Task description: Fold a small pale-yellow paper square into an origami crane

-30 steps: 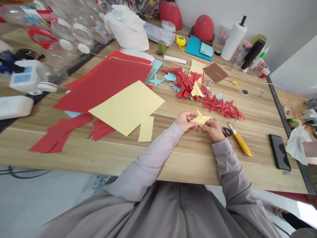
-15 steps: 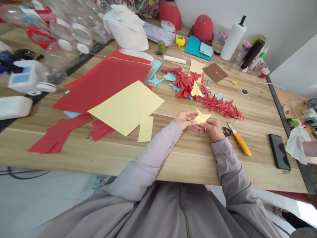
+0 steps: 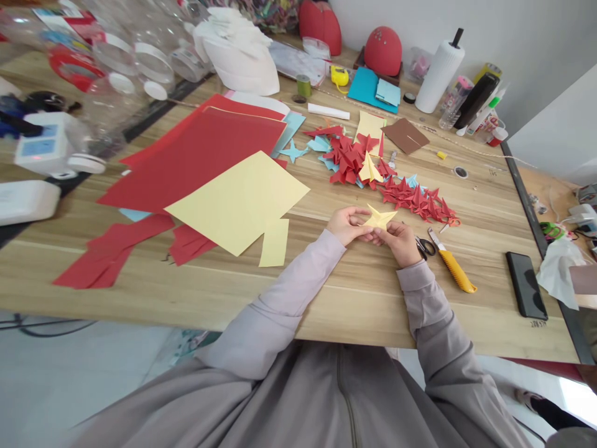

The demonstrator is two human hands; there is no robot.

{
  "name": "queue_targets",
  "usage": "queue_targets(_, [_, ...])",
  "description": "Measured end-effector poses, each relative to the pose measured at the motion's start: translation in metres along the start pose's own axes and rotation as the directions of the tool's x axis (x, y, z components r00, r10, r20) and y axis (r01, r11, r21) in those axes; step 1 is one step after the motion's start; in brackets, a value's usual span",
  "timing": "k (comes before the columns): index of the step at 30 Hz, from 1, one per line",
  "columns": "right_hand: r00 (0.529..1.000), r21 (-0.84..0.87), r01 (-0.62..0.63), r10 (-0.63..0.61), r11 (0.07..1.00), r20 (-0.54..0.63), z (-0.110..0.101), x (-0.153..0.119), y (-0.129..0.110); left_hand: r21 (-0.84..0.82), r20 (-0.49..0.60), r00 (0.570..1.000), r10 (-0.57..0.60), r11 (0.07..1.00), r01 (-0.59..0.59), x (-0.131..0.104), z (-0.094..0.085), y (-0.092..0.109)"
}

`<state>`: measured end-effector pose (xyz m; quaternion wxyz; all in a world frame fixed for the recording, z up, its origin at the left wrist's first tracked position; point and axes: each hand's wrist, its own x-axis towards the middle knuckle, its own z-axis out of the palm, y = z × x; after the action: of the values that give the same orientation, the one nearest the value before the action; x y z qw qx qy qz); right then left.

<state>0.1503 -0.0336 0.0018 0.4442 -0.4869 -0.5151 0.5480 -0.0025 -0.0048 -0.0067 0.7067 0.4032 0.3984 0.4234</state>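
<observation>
A folded yellow paper piece [image 3: 380,218] with pointed tips is held between my two hands, above the wooden table. My left hand [image 3: 347,226] grips its lower left part, fingers bent around it. On the right side, my right hand [image 3: 400,241] pinches its lower edge. Just beyond the hands lie a row of red folded stars [image 3: 415,198] and a pile of red folded pieces [image 3: 347,160], with a yellow folded piece [image 3: 369,168] on the pile. Black-handled scissors [image 3: 425,247] rest beside my right hand.
Yellow sheet [image 3: 237,202] and red sheets [image 3: 186,155] cover the left; a small yellow strip [image 3: 274,244] lies nearer. A yellow cutter [image 3: 457,270] and black phone [image 3: 526,285] are at right. Plastic bottles [image 3: 153,62] stand back left. Another person's arm [image 3: 583,280] shows far right.
The yellow folded piece has turned slightly in my hands, and its points look more spread. My right hand's fingers have shifted a little along its lower edge.
</observation>
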Motion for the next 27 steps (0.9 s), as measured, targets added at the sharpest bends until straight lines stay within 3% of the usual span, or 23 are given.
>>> queue_targets(5, [0.998,0.03,-0.001,-0.001,1.0,0.057,-0.004,0.001,0.002,-0.008,-0.017,1.0,-0.004,1.0,0.004,-0.001,0.004,0.0])
queue_targets(15, [0.988,0.154,-0.092,0.071,0.984,0.14,-0.012,0.002,0.008,-0.092,0.147,0.98,-0.137,0.984,0.151,-0.004,-0.002,0.008])
queue_targets(27, [0.984,0.239,-0.153,0.127,0.959,0.122,-0.011,0.002,0.003,-0.205,0.178,0.976,-0.125,0.966,0.161,-0.004,-0.005,0.01])
